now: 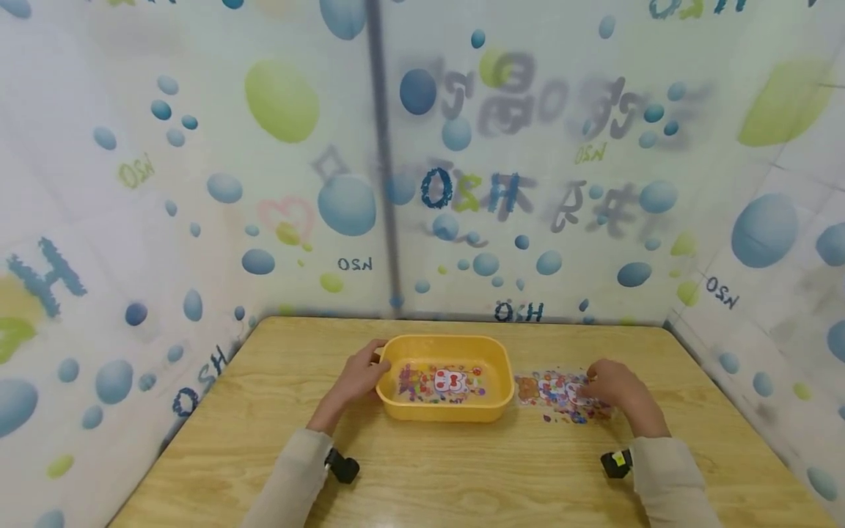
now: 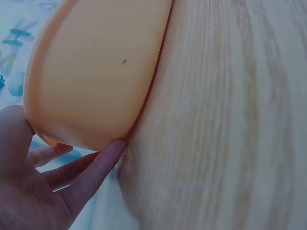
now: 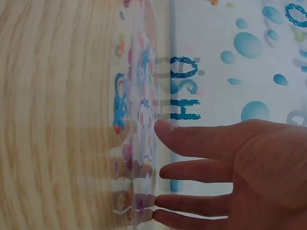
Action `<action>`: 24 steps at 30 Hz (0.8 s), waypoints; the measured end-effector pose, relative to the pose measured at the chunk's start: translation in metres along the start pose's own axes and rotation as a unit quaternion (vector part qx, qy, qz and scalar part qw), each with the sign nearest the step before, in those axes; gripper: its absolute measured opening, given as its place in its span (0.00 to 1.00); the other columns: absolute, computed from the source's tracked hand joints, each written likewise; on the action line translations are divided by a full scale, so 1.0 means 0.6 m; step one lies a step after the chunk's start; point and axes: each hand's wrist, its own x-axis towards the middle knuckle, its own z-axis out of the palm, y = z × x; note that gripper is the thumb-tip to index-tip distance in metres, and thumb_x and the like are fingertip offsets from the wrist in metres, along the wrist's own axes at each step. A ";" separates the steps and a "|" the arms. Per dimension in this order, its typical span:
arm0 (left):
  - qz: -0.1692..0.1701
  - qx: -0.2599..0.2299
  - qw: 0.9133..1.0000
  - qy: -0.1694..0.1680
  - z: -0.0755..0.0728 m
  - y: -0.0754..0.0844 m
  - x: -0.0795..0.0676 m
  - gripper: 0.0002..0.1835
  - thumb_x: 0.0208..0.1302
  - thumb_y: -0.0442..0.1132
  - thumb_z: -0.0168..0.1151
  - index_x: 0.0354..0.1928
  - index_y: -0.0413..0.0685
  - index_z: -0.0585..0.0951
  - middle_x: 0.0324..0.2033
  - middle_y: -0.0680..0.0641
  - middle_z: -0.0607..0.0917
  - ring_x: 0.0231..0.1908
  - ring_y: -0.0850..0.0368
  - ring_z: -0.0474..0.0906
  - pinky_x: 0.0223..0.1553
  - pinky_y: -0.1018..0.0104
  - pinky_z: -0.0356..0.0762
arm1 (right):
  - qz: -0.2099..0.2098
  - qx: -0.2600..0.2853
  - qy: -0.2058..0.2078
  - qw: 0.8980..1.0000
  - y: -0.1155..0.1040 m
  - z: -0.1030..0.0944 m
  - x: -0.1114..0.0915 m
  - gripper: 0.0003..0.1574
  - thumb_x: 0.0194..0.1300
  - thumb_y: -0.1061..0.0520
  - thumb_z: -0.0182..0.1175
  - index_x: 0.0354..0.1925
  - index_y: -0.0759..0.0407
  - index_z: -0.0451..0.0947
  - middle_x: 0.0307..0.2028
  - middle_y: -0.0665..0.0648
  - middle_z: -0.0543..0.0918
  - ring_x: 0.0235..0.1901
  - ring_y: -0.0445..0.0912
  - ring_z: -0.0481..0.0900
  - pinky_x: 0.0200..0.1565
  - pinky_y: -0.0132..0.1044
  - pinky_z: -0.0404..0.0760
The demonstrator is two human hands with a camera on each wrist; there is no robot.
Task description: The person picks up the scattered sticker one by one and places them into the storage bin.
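Left grip (image 1: 356,376) holds the yellow tub (image 1: 449,413), likely steadying it; right grip (image 1: 622,386), fingers extended, touches patterned clear plastic (image 1: 551,392).

Both forearms in long sleeves, pale cream to off-white, plain cloth, lightly creased: left sleeve (image 1: 290,469), right sleeve (image 1: 672,473). Each ends at the wrist in a blunt, thick-looking cuff edge; left hand (image 1: 356,378) and right hand (image 1: 617,385) bare beyond it. At each cuff, inner side, a small black camera unit worn on the wrist. Left wrist camera (image 1: 345,468): dark, compact, lumpy in outline, a lighter bit of mount beside the cuff; finer detail too small to read. Right wrist camera (image 1: 615,466): boxier, matte black, bearing a bright yellow patch (image 1: 619,459) with a dark mark, illegible here
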 end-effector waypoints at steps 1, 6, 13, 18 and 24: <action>0.000 0.001 1.000 0.000 0.000 0.001 0.000 0.26 0.72 0.39 0.56 0.71 0.50 0.73 0.50 0.35 0.83 0.39 0.48 0.83 0.24 0.59 0.87 | 0.001 -0.002 -0.001 1.000 0.001 0.001 0.000 0.30 0.64 0.54 0.69 0.53 0.79 0.77 0.50 0.76 0.83 0.40 0.57 0.81 0.48 0.58 0.85; -0.003 0.001 1.000 0.002 0.000 0.002 0.002 0.26 0.72 0.39 0.56 0.70 0.50 0.73 0.51 0.35 0.83 0.40 0.48 0.83 0.24 0.58 0.87 | 0.002 -0.012 0.005 1.000 0.002 0.007 0.003 0.29 0.64 0.54 0.69 0.51 0.78 0.77 0.47 0.74 0.84 0.38 0.56 0.79 0.48 0.58 0.84; -0.002 -0.007 1.000 -0.004 0.001 -0.001 0.003 0.26 0.72 0.39 0.56 0.71 0.51 0.73 0.50 0.35 0.83 0.38 0.48 0.84 0.24 0.57 0.87 | 0.006 -0.006 0.016 1.000 0.004 0.016 0.000 0.20 0.63 0.52 0.70 0.23 0.62 0.74 0.21 0.54 0.72 0.23 0.46 0.67 0.26 0.39 0.69; -0.002 -0.008 1.000 -0.002 0.001 -0.001 0.004 0.26 0.72 0.39 0.56 0.71 0.51 0.72 0.50 0.35 0.83 0.38 0.48 0.84 0.24 0.57 0.87 | 0.007 -0.005 0.020 1.000 0.005 0.017 0.000 0.22 0.62 0.53 0.70 0.19 0.57 0.72 0.19 0.51 0.68 0.21 0.45 0.65 0.24 0.36 0.64; -0.002 -0.004 1.000 -0.002 0.001 0.000 0.003 0.25 0.72 0.39 0.56 0.70 0.49 0.72 0.50 0.35 0.83 0.39 0.48 0.83 0.25 0.58 0.88 | 0.026 -0.011 0.013 1.000 0.002 0.019 -0.001 0.16 0.64 0.54 0.69 0.25 0.61 0.77 0.22 0.55 0.74 0.23 0.47 0.71 0.25 0.37 0.68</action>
